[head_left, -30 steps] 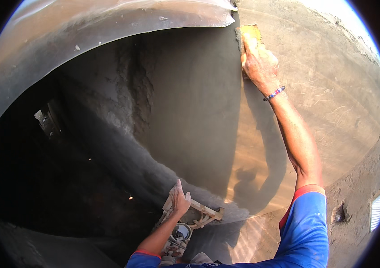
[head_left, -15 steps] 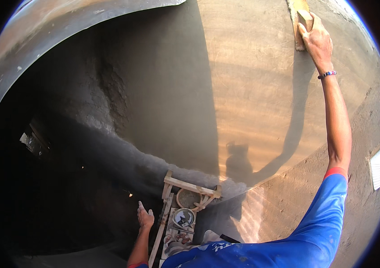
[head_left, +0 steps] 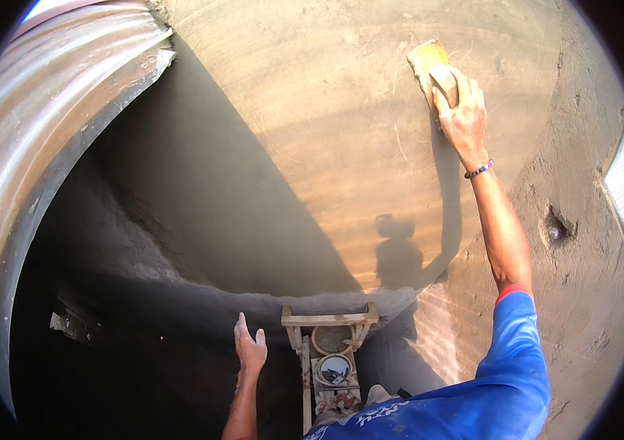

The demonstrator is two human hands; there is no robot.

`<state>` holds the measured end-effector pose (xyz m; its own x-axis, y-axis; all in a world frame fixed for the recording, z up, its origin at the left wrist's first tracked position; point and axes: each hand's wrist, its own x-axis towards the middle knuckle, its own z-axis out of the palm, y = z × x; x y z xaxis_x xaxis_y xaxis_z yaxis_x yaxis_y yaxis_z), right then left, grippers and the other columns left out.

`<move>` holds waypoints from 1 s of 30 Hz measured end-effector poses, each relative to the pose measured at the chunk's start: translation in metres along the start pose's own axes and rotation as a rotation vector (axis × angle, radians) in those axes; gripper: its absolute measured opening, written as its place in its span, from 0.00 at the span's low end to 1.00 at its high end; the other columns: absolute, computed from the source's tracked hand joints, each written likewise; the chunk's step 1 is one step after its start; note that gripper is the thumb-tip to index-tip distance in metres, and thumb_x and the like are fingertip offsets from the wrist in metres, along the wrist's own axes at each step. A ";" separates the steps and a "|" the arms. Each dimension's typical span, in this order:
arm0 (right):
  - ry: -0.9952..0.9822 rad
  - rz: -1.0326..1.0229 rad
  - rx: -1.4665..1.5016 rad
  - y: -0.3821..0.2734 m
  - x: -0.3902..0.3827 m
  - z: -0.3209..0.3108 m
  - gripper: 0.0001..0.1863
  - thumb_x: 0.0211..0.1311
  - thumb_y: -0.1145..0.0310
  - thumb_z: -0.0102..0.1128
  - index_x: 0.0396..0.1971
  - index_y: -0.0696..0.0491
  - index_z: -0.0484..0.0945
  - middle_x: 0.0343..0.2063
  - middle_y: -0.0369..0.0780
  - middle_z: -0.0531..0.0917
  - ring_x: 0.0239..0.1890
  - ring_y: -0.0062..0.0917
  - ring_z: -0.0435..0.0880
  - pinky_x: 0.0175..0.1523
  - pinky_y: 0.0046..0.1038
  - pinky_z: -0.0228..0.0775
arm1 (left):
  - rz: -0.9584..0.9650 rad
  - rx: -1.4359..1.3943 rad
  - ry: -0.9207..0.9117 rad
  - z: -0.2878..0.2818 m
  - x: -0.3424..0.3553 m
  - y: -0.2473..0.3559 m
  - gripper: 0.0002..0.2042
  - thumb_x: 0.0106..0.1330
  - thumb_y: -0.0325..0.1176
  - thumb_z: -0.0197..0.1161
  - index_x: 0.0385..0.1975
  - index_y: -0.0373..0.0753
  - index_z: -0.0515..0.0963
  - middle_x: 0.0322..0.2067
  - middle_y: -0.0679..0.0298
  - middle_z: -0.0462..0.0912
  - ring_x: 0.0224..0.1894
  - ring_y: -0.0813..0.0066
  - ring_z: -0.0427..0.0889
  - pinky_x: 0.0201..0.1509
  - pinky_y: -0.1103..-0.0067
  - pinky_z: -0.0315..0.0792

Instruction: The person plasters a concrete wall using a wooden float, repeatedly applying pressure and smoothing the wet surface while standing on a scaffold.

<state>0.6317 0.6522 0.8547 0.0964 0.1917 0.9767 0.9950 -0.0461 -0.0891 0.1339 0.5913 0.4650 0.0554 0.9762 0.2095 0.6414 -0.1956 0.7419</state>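
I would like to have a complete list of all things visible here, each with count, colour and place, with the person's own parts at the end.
hand float: 1, yellow and grey, against wall, upper right
wall: 1, grey-brown, behind float
ridged sheet: 1, grey-brown, upper left
wooden frame: 1, pale brown, lower middle
basin: 1, brownish, beyond bucket
bucket: 1, pale, below basin, dark items inside
hole: 1, dark-edged, right
ribbed panel: 1, whitish, far right
bracelet: 1, dark, right wrist
shirt: 1, blue with red cuff, bottom
left hand: 1, dusty, left of frame
right hand: 1, dusty, gripping float
Lower left is too dark to list fully.
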 end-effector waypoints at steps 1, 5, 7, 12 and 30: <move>0.065 0.006 0.069 -0.019 0.013 0.014 0.25 0.56 0.65 0.68 0.55 0.50 0.76 0.42 0.47 0.77 0.46 0.46 0.77 0.51 0.43 0.72 | 0.091 0.012 0.046 -0.010 0.026 0.026 0.35 0.64 0.25 0.64 0.71 0.29 0.56 0.65 0.39 0.66 0.69 0.42 0.64 0.73 0.61 0.59; -0.191 -0.206 0.161 -0.093 -0.063 0.056 0.27 0.52 0.62 0.70 0.54 0.46 0.76 0.41 0.43 0.74 0.45 0.41 0.74 0.47 0.41 0.71 | 0.484 0.027 0.255 -0.024 0.126 0.150 0.37 0.64 0.27 0.64 0.72 0.30 0.54 0.71 0.40 0.55 0.74 0.42 0.54 0.75 0.58 0.53; -0.460 -0.441 0.031 -0.060 -0.134 0.057 0.28 0.51 0.62 0.71 0.55 0.45 0.76 0.42 0.42 0.74 0.45 0.40 0.74 0.47 0.40 0.71 | 0.578 0.049 0.269 -0.025 0.154 0.204 0.38 0.64 0.28 0.65 0.72 0.30 0.54 0.72 0.39 0.52 0.75 0.41 0.51 0.76 0.55 0.51; -0.137 -0.106 -0.007 0.050 -0.055 -0.010 0.29 0.53 0.62 0.71 0.57 0.46 0.76 0.44 0.42 0.77 0.48 0.37 0.76 0.51 0.39 0.71 | 0.933 0.236 0.382 -0.049 0.189 0.278 0.42 0.63 0.33 0.67 0.74 0.31 0.50 0.75 0.40 0.42 0.76 0.36 0.41 0.77 0.49 0.42; 0.242 0.371 0.117 0.132 0.008 -0.050 0.24 0.59 0.64 0.68 0.55 0.55 0.76 0.46 0.50 0.82 0.48 0.44 0.82 0.53 0.39 0.75 | 1.078 0.579 0.675 0.055 0.268 0.424 0.39 0.69 0.54 0.57 0.75 0.39 0.55 0.78 0.53 0.40 0.79 0.43 0.32 0.78 0.50 0.28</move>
<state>0.7625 0.5990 0.8605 0.4516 -0.0517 0.8907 0.8921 0.0455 -0.4496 0.4625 0.7753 0.8011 0.4494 0.1060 0.8870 0.7496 -0.5848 -0.3099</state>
